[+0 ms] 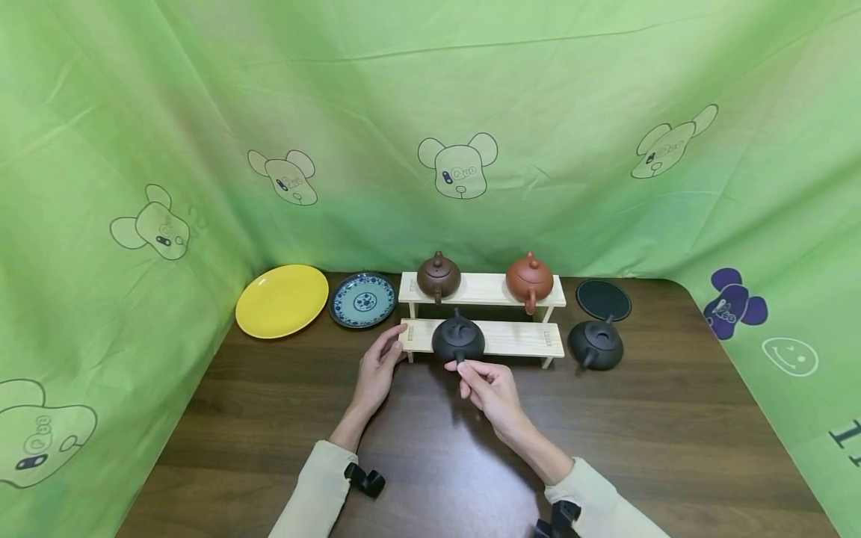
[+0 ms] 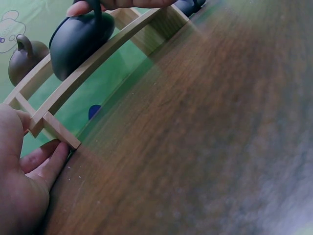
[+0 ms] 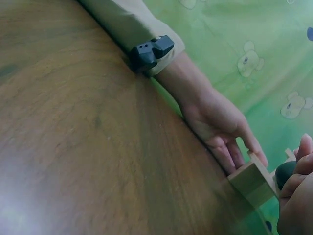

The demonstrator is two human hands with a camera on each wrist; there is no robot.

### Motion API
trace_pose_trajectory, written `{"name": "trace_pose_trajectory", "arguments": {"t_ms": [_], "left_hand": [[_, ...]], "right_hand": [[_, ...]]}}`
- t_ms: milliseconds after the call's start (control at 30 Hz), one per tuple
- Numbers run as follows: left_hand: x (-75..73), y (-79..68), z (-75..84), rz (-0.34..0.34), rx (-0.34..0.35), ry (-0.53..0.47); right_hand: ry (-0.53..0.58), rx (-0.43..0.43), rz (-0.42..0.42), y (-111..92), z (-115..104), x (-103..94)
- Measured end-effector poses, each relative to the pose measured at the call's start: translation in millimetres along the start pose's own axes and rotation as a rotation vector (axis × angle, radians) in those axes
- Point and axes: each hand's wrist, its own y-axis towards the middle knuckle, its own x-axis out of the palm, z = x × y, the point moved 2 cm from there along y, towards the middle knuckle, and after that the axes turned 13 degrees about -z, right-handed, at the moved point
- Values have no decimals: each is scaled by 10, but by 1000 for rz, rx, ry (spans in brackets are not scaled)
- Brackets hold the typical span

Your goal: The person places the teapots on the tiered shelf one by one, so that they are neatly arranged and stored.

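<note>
My right hand [image 1: 494, 392] pinches the near-side handle of a black teapot [image 1: 458, 340], which sits at the left part of the lower wooden shelf [image 1: 511, 338]. Whether its base bears fully on the board I cannot tell. In the left wrist view the same black teapot [image 2: 80, 46] shows its looped handle, with right-hand fingers [image 2: 127, 4] at it. My left hand [image 1: 375, 373] holds the left end of that shelf, one finger over the board and others low by the leg, as the right wrist view also shows.
Behind, an upper wooden shelf [image 1: 480, 288] bears a dark brown teapot [image 1: 439, 276] and a reddish-brown teapot [image 1: 529, 278]. At right are another black teapot [image 1: 596, 344] and a dark round coaster [image 1: 604, 300]. A yellow plate [image 1: 282, 301] and a blue patterned plate [image 1: 363, 300] lie left.
</note>
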Motion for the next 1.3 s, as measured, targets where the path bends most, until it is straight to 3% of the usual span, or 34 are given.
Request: {"name": "trace_pose_trajectory", "arguments": {"t_ms": [67, 200, 467, 633, 833, 967, 1100, 1300], "left_hand": [[27, -13, 107, 1, 3, -2], [41, -20, 154, 20, -18, 8], [79, -2, 245, 28, -150, -21], [69, -11, 245, 24, -128, -14], [33, -14, 123, 11, -4, -7], [23, -16, 82, 5, 40, -22], [40, -22, 149, 5, -2, -16], [13, -9, 58, 12, 6, -16]], "right_hand": [[1, 8, 12, 24, -8, 22], [12, 26, 34, 81, -10, 67], [32, 18, 69, 186, 28, 134], [52, 27, 80, 241, 19, 174], [65, 46, 85, 288, 19, 215], [76, 51, 87, 315, 29, 224], [84, 66, 93, 340, 34, 209], [57, 119, 51, 359, 30, 157]]}}
